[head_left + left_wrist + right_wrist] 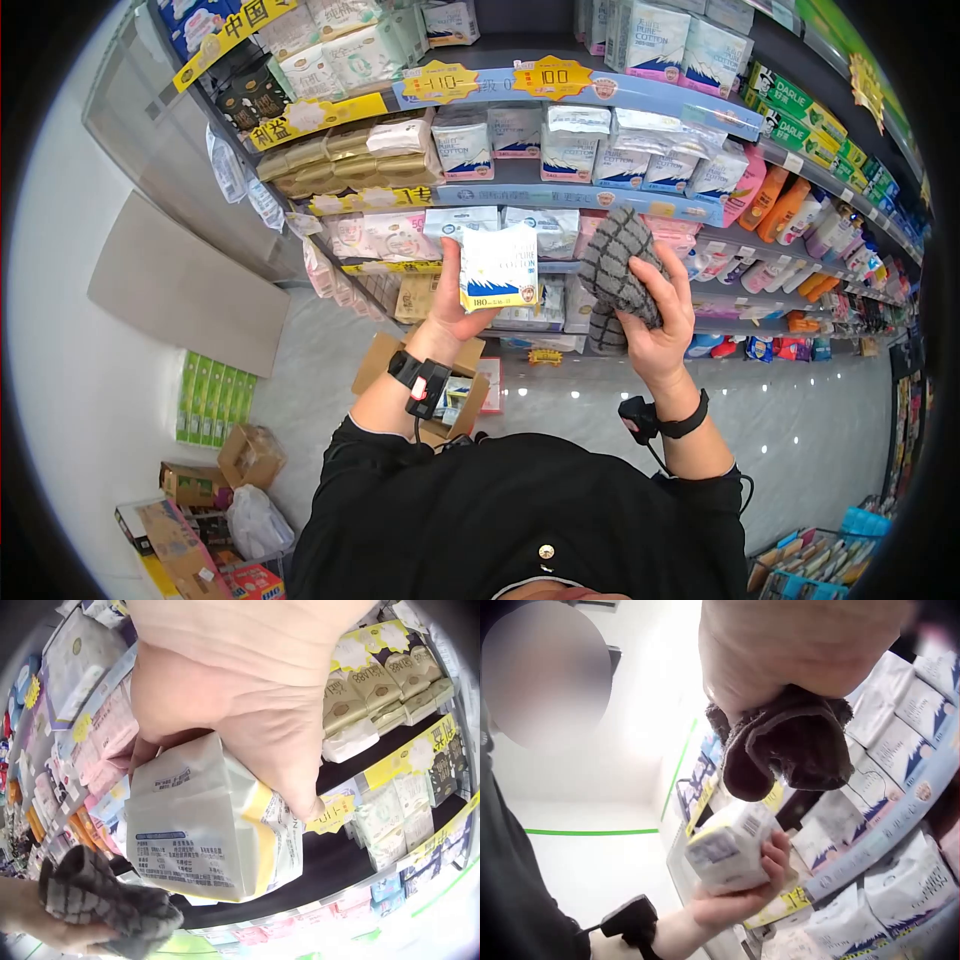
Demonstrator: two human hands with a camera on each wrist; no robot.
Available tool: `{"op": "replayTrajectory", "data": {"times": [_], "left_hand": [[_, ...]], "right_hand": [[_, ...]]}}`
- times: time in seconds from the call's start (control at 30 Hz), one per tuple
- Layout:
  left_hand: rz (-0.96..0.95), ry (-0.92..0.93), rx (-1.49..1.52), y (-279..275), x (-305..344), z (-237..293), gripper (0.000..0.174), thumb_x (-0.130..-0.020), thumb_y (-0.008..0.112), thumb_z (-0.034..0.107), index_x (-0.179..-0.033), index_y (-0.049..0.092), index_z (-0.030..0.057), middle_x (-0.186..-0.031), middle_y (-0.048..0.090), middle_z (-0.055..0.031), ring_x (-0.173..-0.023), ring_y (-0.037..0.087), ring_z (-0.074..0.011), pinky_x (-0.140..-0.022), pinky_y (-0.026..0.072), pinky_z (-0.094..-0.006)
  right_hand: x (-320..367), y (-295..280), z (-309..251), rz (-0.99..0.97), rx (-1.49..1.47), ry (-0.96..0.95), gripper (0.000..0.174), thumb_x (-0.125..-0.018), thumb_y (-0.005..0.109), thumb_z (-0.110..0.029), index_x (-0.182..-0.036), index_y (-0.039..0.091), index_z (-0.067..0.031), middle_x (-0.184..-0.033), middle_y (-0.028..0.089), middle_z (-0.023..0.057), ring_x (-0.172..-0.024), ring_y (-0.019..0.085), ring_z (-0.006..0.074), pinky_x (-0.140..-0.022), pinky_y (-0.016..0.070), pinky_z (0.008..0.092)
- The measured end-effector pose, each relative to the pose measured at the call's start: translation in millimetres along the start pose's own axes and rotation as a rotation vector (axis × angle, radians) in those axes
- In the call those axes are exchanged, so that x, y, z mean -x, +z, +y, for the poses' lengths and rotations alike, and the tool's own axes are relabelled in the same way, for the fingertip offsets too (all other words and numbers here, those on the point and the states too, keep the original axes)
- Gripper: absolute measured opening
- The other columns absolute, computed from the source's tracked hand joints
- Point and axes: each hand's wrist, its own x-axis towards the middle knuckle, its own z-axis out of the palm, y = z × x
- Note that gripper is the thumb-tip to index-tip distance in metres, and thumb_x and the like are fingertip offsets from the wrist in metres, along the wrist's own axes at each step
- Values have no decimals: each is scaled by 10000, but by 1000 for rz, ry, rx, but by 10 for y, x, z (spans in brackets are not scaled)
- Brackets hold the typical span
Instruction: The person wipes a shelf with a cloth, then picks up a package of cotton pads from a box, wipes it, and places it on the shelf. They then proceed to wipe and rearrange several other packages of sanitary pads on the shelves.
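Note:
My left hand [455,312] grips a white pack of sanitary pads [500,268] by its sides, thumb on one side and fingers on the other. Its front has blue mountains and a yellow strip along the bottom. In the left wrist view the printed underside of the pack [184,825] shows. To the right, my right hand [662,325] holds a bunched grey checked cloth [618,262], fingers curled over it. The right wrist view shows the folds of the cloth [795,746] under the palm, with the pack [731,851] beyond, apart from it.
Shelves ahead carry rows of similar pads packs [465,150], with a blue price strip [600,90]. Toothpaste boxes [790,115] and bottles [790,205] stand at right. Below my left arm sits an open carton [378,362]. More boxes [175,540] crowd the floor at left.

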Motion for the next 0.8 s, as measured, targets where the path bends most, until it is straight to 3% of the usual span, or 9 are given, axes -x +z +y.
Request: {"op": "replayTrajectory", "data": {"times": [0.13,0.27,0.3,0.47,0.53,0.6,0.67,0.73,0.8], "left_hand": [[-18,4,-104,192,-10,-54,758,-939,285,657,-1423,369,79,-1392,487,-110,-1265,489,-267,-1044,399,-452],[-4,76,-460,138,-35,-285,611,-1013,254,522,-1357,451,58,-1341,525,-102,-1198,539,-235,-1011,444,-393],[60,75,-282,254,2,-294,573,-1024,264,483,-1364,445,58,-1315,538,-99,-1173,550,-221,-1003,449,-377],[166,254,-470,159,17,-187,490,-1025,359,423,-1354,455,73,-1257,575,-69,-1090,580,-177,-926,473,-339],[224,280,-564,151,70,-197,470,-1017,402,413,-1344,464,81,-1228,592,-56,-1061,592,-165,-909,479,-332],[173,4,-348,204,131,-216,524,-987,432,483,-1339,462,96,-1268,575,-51,-1143,557,-182,-985,438,-387],[166,-73,-338,103,134,-230,561,-957,476,516,-1345,462,111,-1263,578,-35,-1134,566,-174,-956,465,-372],[142,8,-328,103,136,-259,446,-1000,474,371,-1348,446,93,-1225,587,-23,-1096,571,-152,-894,486,-342],[98,186,-470,20,59,-273,404,-1005,473,332,-1322,458,81,-1218,586,-33,-1103,570,-156,-922,483,-335]], "right_hand": [[-194,84,-223,-4,-9,-214,616,-559,722,49,-1157,662,-86,-1317,490,202,-1163,538,358,-962,450,404],[-163,498,-334,-295,130,-287,631,-579,798,-79,-1187,650,-161,-1309,479,188,-1193,478,395,-1014,399,464],[-131,547,-278,-300,128,-291,631,-579,798,-79,-1187,650,-161,-1309,479,188,-1193,478,395,-1014,399,464],[-20,567,25,-65,-157,152,549,-686,748,-6,-1208,617,-115,-1329,477,209,-1220,491,389,-1005,416,406],[17,585,14,-102,-173,147,539,-696,736,1,-1209,615,-107,-1322,486,211,-1219,498,381,-1001,419,397],[15,614,-13,-127,-196,120,528,-706,725,8,-1211,612,-98,-1315,495,214,-1219,505,373,-997,421,388],[9,647,-53,-186,-127,140,521,-716,716,7,-1216,610,-99,-1303,507,208,-1202,520,368,-992,426,383],[22,671,-101,-208,-139,154,526,-713,716,-1,-1218,611,-105,-1295,511,199,-1200,512,375,-997,423,396],[76,693,-168,-260,-50,97,543,-692,720,-7,-1215,615,-112,-1286,513,193,-1199,503,376,-1003,420,414]]}}
